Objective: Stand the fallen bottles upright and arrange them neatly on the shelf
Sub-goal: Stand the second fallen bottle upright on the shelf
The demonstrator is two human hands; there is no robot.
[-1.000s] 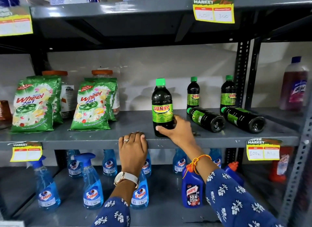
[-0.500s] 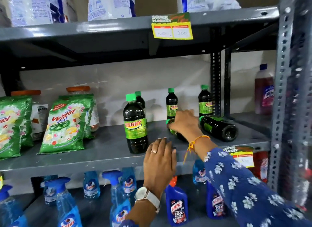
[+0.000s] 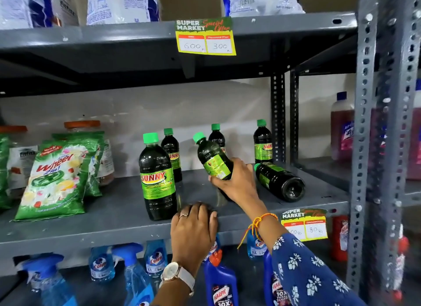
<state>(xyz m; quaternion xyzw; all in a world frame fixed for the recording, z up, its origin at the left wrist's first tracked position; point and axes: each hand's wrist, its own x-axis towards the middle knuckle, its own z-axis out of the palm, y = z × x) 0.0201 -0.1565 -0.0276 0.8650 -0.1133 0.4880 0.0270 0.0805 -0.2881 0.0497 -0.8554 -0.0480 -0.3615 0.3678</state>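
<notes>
My right hand (image 3: pixel 237 182) grips a dark green-capped bottle (image 3: pixel 210 157) around its lower half, holding it tilted with the cap up and to the left, just above the grey shelf (image 3: pixel 114 212). One more such bottle (image 3: pixel 279 181) lies on its side to the right, base toward me. A large Sunny bottle (image 3: pixel 157 178) stands upright at the front. Three smaller bottles stand at the back: one (image 3: pixel 172 154) behind the large one, one (image 3: pixel 216 134) behind the held bottle, one (image 3: pixel 263 141) by the upright post. My left hand (image 3: pixel 193 230) rests flat on the shelf's front edge, holding nothing.
Green Wheel detergent packs (image 3: pixel 57 178) lean at the shelf's left. A perforated steel post (image 3: pixel 364 123) stands close on the right, with a reddish bottle (image 3: pixel 341 128) behind it. Blue spray bottles (image 3: pixel 136 278) and Harpic bottles (image 3: pixel 222 285) fill the shelf below. Price tags hang on the shelf edges.
My right hand left the large upright bottle, reached right to a fallen bottle and lifted it off the shelf into a tilt. The camera view shifted right.
</notes>
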